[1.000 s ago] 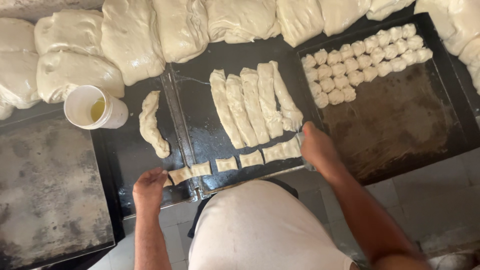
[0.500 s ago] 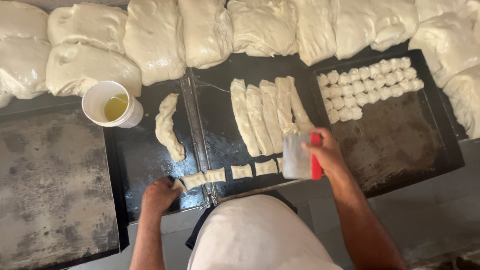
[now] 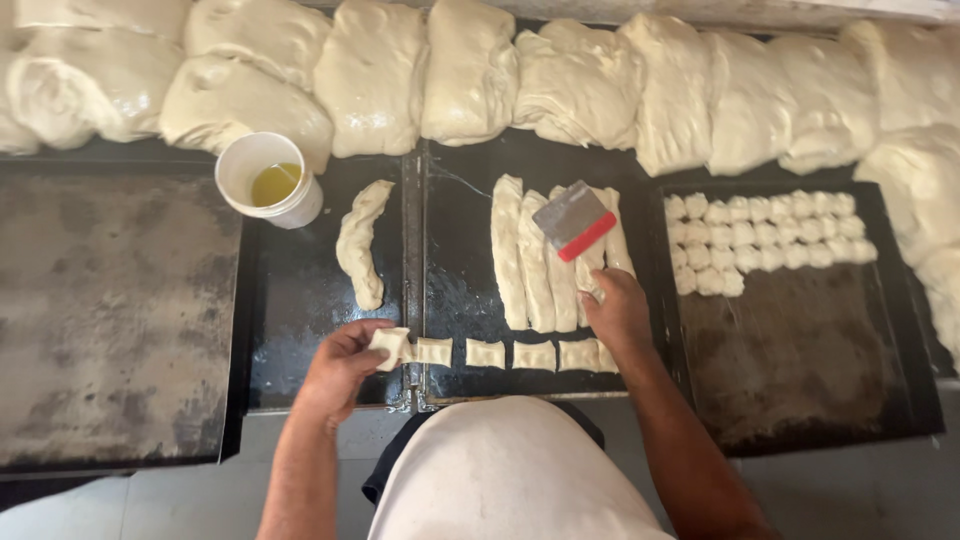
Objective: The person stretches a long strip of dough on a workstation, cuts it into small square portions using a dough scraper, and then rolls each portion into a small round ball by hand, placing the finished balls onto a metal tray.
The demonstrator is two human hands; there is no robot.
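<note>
the left hand (image 3: 340,372) pinches a cut dough piece (image 3: 389,345) at the left end of the row of pieces (image 3: 510,354), which runs left to right. the right hand (image 3: 617,312) grips a scraper (image 3: 574,221) over the dough strips (image 3: 545,255), near the row's right end.

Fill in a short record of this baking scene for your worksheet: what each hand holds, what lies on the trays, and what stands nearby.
left hand: holds a small cut dough piece
right hand: holds a scraper with a red edge, over the dough strips
cut row: square pieces along the middle tray's near edge
right tray: rows of small dough pieces
cup: white, yellow liquid inside
back: large dough slabs
</note>
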